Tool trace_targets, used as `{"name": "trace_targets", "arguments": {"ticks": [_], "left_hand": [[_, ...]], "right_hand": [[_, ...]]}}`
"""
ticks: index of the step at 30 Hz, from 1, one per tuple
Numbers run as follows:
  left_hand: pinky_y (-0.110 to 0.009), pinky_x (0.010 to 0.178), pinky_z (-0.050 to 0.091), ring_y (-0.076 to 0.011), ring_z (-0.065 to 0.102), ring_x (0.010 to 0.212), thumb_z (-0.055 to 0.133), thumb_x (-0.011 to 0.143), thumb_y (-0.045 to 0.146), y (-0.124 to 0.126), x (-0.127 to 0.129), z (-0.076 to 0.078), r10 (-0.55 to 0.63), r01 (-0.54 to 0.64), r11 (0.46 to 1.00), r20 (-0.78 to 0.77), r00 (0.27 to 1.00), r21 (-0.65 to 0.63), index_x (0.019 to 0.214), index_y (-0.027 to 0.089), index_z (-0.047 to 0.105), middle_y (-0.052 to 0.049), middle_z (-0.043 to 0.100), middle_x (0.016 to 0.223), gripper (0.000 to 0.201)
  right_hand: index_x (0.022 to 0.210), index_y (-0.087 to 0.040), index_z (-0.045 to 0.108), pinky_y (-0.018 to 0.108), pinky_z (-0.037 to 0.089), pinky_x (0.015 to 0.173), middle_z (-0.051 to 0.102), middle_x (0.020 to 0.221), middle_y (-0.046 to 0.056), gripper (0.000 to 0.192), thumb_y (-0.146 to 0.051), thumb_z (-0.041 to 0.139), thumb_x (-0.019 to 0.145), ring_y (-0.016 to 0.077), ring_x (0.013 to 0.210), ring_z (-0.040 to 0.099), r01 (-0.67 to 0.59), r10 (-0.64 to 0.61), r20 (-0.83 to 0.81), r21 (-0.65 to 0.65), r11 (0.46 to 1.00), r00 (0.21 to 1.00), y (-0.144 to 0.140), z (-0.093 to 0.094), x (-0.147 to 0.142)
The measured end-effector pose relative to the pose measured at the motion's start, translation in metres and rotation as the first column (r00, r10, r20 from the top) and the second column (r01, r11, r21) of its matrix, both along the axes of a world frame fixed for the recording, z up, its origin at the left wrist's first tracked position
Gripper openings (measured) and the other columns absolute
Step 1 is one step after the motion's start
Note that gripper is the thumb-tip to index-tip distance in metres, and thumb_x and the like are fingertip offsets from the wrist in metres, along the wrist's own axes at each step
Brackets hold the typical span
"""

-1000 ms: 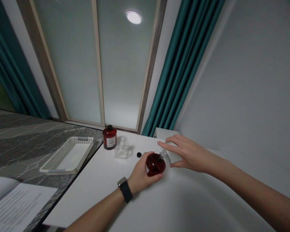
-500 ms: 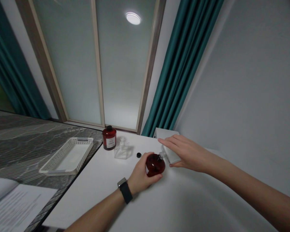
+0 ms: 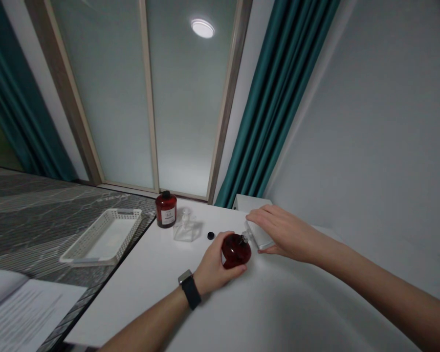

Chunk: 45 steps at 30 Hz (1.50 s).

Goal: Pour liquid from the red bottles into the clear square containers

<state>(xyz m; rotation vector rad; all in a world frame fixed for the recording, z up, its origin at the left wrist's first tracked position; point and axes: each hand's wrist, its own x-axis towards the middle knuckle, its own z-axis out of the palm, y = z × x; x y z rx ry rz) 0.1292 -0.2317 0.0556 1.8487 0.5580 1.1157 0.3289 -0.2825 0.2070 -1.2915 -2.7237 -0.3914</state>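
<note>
My left hand [image 3: 213,271], wearing a dark watch [image 3: 190,288] at the wrist, is wrapped round a reddish-brown bottle [image 3: 236,253]. This bottle is tilted, its mouth facing right. Against or very close to that mouth lies the neck of a clear bottle [image 3: 259,236], gripped by my right hand [image 3: 284,232]. The clear bottle is tipped on its side toward the left, and my fingers partly cover it. Whether liquid passes between the two necks cannot be made out. Left of the hands, a small black cap [image 3: 210,235] lies on the white table [image 3: 146,288].
A second reddish-brown bottle [image 3: 166,211] with a black cap stands at the table's far left corner, beside a clear glass bottle [image 3: 185,230]. Past the left edge are a white basket [image 3: 104,239] and an open booklet [image 3: 33,313]. A white box [image 3: 244,200] sits behind my right hand.
The fingers of my right hand have drawn slightly right along the clear bottle. My left hand and the reddish-brown bottle stay almost where they were.
</note>
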Motion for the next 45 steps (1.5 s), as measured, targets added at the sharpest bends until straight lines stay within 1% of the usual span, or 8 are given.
{"name": "trace_targets", "arguments": {"ticks": [3, 9, 17, 27, 32, 35, 40, 45], "left_hand": [[-0.048, 0.103, 0.044, -0.0300, 0.059, 0.114, 0.080, 0.067, 0.024, -0.0005, 0.0000, 0.0010, -0.009, 0.009, 1.000, 0.000, 1.000, -0.003, 0.127, 0.018, 0.046, -0.012, 0.060, 0.125, 0.069], [-0.047, 0.102, 0.044, -0.0291, 0.059, 0.113, 0.080, 0.067, 0.024, -0.0006, -0.0002, 0.0017, -0.019, 0.019, 1.000, -0.004, 1.000, -0.016, 0.127, 0.018, 0.046, -0.011, 0.059, 0.124, 0.068], [-0.047, 0.104, 0.043, -0.0296, 0.058, 0.114, 0.080, 0.067, 0.024, -0.0004, -0.0002, 0.0004, -0.029, 0.029, 1.000, 0.005, 1.000, -0.011, 0.127, 0.018, 0.046, -0.012, 0.058, 0.125, 0.069], [-0.046, 0.103, 0.043, -0.0292, 0.057, 0.114, 0.079, 0.069, 0.026, 0.0000, -0.0005, 0.0029, -0.042, 0.042, 0.999, 0.007, 0.999, -0.021, 0.128, 0.018, 0.045, -0.011, 0.058, 0.125, 0.069], [-0.045, 0.104, 0.043, -0.0286, 0.057, 0.115, 0.079, 0.069, 0.026, 0.0007, -0.0006, 0.0012, -0.058, 0.058, 0.998, 0.010, 0.998, -0.013, 0.128, 0.018, 0.046, -0.011, 0.058, 0.125, 0.068], [-0.045, 0.104, 0.043, -0.0283, 0.057, 0.115, 0.080, 0.069, 0.026, 0.0015, -0.0002, -0.0012, -0.064, 0.064, 0.998, 0.012, 0.998, -0.008, 0.128, 0.018, 0.046, -0.010, 0.058, 0.125, 0.069], [-0.046, 0.104, 0.043, -0.0292, 0.057, 0.116, 0.081, 0.069, 0.027, 0.0021, -0.0001, -0.0032, -0.051, 0.052, 0.999, 0.006, 0.999, -0.004, 0.129, 0.018, 0.045, -0.011, 0.057, 0.126, 0.070], [-0.046, 0.104, 0.043, -0.0282, 0.057, 0.116, 0.080, 0.069, 0.025, 0.0022, -0.0001, -0.0027, -0.063, 0.063, 0.998, 0.015, 0.998, 0.003, 0.129, 0.019, 0.045, -0.010, 0.057, 0.126, 0.070]], "right_hand": [[0.130, -0.018, 0.050, 0.049, 0.050, 0.093, 0.063, 0.126, 0.014, 0.073, -0.031, 0.087, 0.068, 0.0333, 0.111, 0.057, -0.008, 0.008, 0.032, 0.000, 1.000, 0.999, -0.0008, 0.0013, -0.0002], [0.133, -0.019, 0.049, 0.049, 0.049, 0.094, 0.062, 0.128, 0.013, 0.074, -0.031, 0.086, 0.070, 0.0319, 0.112, 0.056, -0.021, 0.021, 0.030, 0.006, 1.000, 0.999, -0.0016, 0.0028, -0.0001], [0.134, -0.015, 0.048, 0.050, 0.049, 0.097, 0.061, 0.130, 0.016, 0.082, -0.029, 0.090, 0.065, 0.0336, 0.116, 0.055, -0.033, 0.031, 0.073, 0.031, 0.999, 0.997, -0.0007, 0.0004, 0.0022], [0.134, -0.015, 0.048, 0.050, 0.049, 0.097, 0.061, 0.133, 0.015, 0.085, -0.029, 0.091, 0.062, 0.0341, 0.118, 0.055, -0.042, 0.038, 0.087, 0.043, 0.998, 0.995, -0.0011, 0.0007, 0.0024], [0.137, -0.021, 0.047, 0.049, 0.048, 0.098, 0.061, 0.133, 0.012, 0.075, -0.030, 0.084, 0.072, 0.0318, 0.120, 0.055, -0.045, 0.043, 0.052, 0.051, 0.998, 0.998, -0.0010, -0.0012, 0.0055], [0.137, -0.022, 0.048, 0.049, 0.048, 0.097, 0.062, 0.133, 0.012, 0.071, -0.031, 0.081, 0.075, 0.0317, 0.120, 0.055, -0.048, 0.046, 0.050, 0.053, 0.997, 0.998, -0.0015, -0.0007, 0.0051], [0.134, -0.019, 0.049, 0.049, 0.049, 0.096, 0.062, 0.132, 0.013, 0.076, -0.028, 0.087, 0.068, 0.0331, 0.118, 0.056, -0.048, 0.042, 0.098, 0.058, 0.997, 0.994, -0.0029, 0.0031, 0.0019], [0.132, -0.015, 0.051, 0.049, 0.050, 0.094, 0.062, 0.132, 0.016, 0.082, -0.026, 0.091, 0.062, 0.0348, 0.116, 0.057, -0.063, 0.053, 0.139, 0.072, 0.995, 0.989, -0.0033, 0.0051, 0.0001]]}}
